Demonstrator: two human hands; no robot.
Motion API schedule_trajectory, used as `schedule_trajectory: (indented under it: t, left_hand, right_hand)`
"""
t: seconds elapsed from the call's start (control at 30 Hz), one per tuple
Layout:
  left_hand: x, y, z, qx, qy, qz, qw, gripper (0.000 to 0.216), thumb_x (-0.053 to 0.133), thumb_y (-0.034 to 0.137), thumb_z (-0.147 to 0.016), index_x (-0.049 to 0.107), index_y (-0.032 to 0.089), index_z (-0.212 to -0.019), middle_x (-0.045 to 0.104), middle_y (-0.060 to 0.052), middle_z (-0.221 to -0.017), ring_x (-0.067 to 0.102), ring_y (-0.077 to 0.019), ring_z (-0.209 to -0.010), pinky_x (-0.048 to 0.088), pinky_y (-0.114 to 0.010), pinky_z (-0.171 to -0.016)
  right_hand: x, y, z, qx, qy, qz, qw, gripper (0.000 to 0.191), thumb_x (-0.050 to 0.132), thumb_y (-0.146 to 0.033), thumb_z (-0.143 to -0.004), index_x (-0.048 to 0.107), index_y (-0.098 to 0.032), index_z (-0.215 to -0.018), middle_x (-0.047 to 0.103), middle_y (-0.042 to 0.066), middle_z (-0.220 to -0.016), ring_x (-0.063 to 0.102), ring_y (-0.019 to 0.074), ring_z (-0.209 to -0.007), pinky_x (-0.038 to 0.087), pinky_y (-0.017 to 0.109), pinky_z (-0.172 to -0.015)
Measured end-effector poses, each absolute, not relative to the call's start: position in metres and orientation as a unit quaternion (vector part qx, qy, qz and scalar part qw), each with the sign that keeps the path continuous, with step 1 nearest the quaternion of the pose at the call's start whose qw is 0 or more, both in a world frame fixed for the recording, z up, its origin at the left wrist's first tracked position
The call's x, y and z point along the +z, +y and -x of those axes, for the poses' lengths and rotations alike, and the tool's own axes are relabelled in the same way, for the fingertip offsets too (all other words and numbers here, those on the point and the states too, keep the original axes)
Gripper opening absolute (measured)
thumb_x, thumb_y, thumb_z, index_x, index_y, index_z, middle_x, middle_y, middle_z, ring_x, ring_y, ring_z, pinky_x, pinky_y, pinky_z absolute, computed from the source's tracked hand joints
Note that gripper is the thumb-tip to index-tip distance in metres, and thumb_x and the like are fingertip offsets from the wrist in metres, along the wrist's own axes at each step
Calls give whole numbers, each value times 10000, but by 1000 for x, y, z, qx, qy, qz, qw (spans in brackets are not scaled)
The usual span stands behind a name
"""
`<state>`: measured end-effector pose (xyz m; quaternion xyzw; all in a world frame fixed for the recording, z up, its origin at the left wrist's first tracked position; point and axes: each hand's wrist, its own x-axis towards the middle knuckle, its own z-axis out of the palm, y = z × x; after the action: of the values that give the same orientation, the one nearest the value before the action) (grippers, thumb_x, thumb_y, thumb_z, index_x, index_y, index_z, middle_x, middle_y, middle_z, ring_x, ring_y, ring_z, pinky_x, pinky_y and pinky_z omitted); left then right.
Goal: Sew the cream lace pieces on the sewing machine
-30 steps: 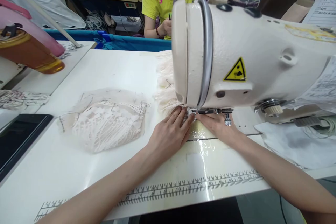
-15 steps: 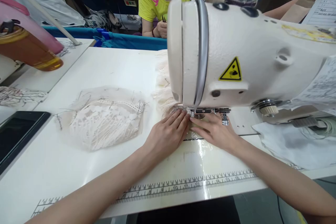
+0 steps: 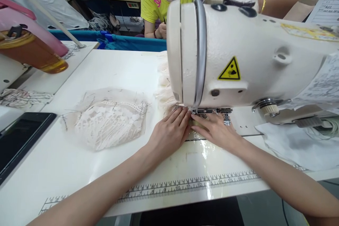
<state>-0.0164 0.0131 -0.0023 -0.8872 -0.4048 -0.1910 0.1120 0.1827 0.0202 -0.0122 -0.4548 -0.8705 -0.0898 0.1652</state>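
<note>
My left hand [image 3: 169, 129] lies flat, fingers stretched forward, pressing the near end of a cream lace fabric [image 3: 162, 88] beside the needle area. That fabric runs back behind the head of a white sewing machine [image 3: 190, 53], which hides part of it. My right hand [image 3: 218, 129] rests on the machine bed with its fingers extended leftward, their tips close to my left fingertips under the presser foot area. Whatever lies directly beneath the fingertips is hidden. Left of my hands sits a separate cream lace piece [image 3: 111, 125] with loose threads along its edges.
A dark phone [image 3: 23, 141] lies at the left edge. Behind it stand an amber drink cup [image 3: 34, 51] and a pink bottle [image 3: 42, 30]. White cloth [image 3: 288, 144] lies at right. A ruler strip [image 3: 185, 185] runs along the front edge. Co-workers sit beyond.
The view has shifted slightly, so things at left appear a little further right. Both hands keep nearly the same place at the machine. A co-worker's wrist with a bracelet now shows behind the machine.
</note>
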Motion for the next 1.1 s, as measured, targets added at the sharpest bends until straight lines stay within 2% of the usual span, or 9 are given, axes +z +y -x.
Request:
schedule_trajectory:
  t: [0.27, 0.4, 0.5, 0.6, 0.73, 0.83, 0.93, 1.0, 1.1]
  left_hand:
    - [-2, 14, 13, -188, -409, 882, 139, 352, 431, 232, -939, 618, 25, -1154, 627, -178, -1212, 575, -305, -1161, 523, -416, -940]
    - [-2, 11, 13, -184, -425, 879, 111, 364, 392, 238, -952, 598, 44, -1180, 621, -174, -1225, 571, -288, -1166, 518, -416, -936]
    - [4, 14, 15, -167, -445, 874, 96, 348, 390, 244, -951, 589, 83, -1186, 632, -150, -1206, 584, -279, -1129, 518, -421, -913]
    - [17, 30, 18, -150, -492, 854, 76, 314, 380, 218, -943, 609, 123, -1136, 660, -131, -1111, 607, -284, -1040, 537, -415, -817]
    - [28, 78, 19, -121, -563, 816, 38, 273, 419, 124, -872, 640, 134, -1032, 658, -119, -1030, 624, -277, -926, 514, -342, -622]
    - [30, 111, 18, -122, -590, 797, 34, 299, 471, 83, -817, 614, 100, -1080, 650, -131, -1054, 597, -304, -1000, 510, -380, -712]
    - [34, 116, 23, -125, -599, 790, 31, 398, 425, 22, -811, 554, 77, -1184, 619, -151, -1164, 572, -304, -1084, 478, -433, -848]
    - [42, 99, 34, -121, -593, 795, 40, 436, 384, -11, -812, 539, 85, -1208, 583, -157, -1242, 570, -293, -1105, 476, -432, -859]
    - [53, 49, 61, -102, -599, 789, 90, 387, 364, 38, -866, 543, 78, -1207, 536, -173, -1322, 586, -304, -1095, 508, -421, -798]
  right_hand:
    - [-14, 23, -184, -77, -869, 449, 193, 373, 454, -492, -926, 594, -316, -1222, 688, 52, -963, 618, 220, -834, 470, 414, -821]
    - [-8, 27, -186, -20, -864, 442, 239, 310, 451, -418, -941, 633, -249, -1127, 699, 56, -958, 632, 208, -889, 474, 402, -851]
    - [-6, 28, -189, 30, -853, 467, 232, 324, 401, -378, -958, 625, -192, -1099, 705, 74, -885, 639, 221, -855, 482, 443, -850]
    - [-9, 29, -194, 34, -851, 472, 229, 325, 392, -351, -954, 586, -205, -1169, 697, 83, -857, 634, 251, -840, 490, 482, -816]
    - [-12, 31, -199, 38, -863, 449, 231, 334, 404, -297, -940, 535, -262, -1244, 698, 68, -895, 637, 237, -770, 501, 437, -754]
    - [-9, 33, -198, 34, -852, 472, 225, 304, 425, -332, -934, 574, -241, -1183, 702, 68, -893, 622, 203, -656, 501, 394, -708]
    - [-5, 33, -196, 43, -843, 481, 237, 281, 434, -360, -931, 594, -235, -1126, 703, 74, -983, 610, 181, -606, 506, 378, -695]
    - [-5, 33, -196, 49, -841, 483, 237, 288, 440, -379, -927, 597, -226, -1115, 700, 84, -1011, 639, 199, -673, 512, 380, -718]
    - [-6, 33, -196, 55, -834, 494, 241, 312, 451, -414, -917, 605, -216, -1103, 704, 91, -973, 664, 244, -848, 512, 396, -783]
